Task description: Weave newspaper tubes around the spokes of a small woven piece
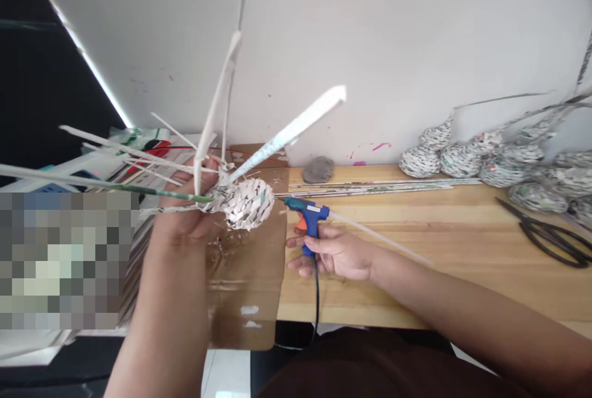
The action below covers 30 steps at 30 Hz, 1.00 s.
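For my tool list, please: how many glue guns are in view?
1: the blue glue gun, in the right hand, pointing toward the woven paper piece.

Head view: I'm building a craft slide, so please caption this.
Woven paper ball in the left grip, blue glue gun in the right grip.

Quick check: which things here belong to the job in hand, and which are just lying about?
In use, it seems:
woven paper piece, in the left hand
blue glue gun, in the right hand
cardboard below

Lying about:
black scissors
grey lump
paper rods, perhaps spares
other woven pieces
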Each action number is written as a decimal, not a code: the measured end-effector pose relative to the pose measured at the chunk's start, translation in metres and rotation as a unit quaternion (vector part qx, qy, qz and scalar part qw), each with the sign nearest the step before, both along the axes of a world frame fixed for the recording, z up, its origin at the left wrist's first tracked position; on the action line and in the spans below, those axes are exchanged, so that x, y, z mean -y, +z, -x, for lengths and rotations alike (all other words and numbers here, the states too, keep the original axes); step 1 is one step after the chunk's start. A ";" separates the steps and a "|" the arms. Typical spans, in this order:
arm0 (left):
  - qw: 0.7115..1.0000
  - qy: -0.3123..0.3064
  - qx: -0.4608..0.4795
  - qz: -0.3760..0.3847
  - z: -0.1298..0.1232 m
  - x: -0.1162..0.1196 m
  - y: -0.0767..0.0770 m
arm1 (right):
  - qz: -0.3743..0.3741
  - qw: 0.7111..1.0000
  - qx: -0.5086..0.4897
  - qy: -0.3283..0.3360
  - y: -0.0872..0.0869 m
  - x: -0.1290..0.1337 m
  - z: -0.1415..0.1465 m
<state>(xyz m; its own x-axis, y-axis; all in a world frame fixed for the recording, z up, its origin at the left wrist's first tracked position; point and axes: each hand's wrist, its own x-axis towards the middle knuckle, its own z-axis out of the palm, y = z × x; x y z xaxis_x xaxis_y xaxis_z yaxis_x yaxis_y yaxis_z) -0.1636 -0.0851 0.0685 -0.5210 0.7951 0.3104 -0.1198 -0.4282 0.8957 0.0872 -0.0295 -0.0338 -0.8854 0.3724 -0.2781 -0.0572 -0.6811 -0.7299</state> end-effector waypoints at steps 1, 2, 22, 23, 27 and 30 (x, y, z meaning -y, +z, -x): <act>1.000 0.010 -0.010 0.003 0.002 0.005 0.005 | -0.001 0.999 0.010 0.032 -0.002 0.004 0.008; 1.000 0.026 -0.012 -0.004 0.004 0.010 0.010 | 0.001 0.998 0.014 0.062 -0.004 0.008 0.016; 0.989 -0.141 -0.003 0.030 -0.036 -0.030 0.006 | -0.478 0.817 0.308 0.099 0.008 -0.009 0.071; 0.989 -0.146 -0.002 0.035 -0.040 -0.035 0.006 | -0.553 0.768 0.309 0.098 0.012 -0.011 0.066; 0.985 -0.162 0.009 0.059 -0.053 -0.056 0.002 | -0.694 0.656 0.294 0.048 0.024 -0.032 0.036; 0.985 -0.161 0.015 0.062 -0.055 -0.069 -0.007 | -0.722 0.613 0.320 -0.029 0.027 -0.063 0.013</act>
<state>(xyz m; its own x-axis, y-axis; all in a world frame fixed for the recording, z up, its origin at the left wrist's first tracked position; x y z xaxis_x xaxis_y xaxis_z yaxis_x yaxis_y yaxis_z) -0.1086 -0.0158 0.0620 -0.2439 0.9514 0.1879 -0.2590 -0.2506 0.9328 0.0747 0.0332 -0.0071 -0.7403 0.6655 0.0953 0.5617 0.6902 -0.4562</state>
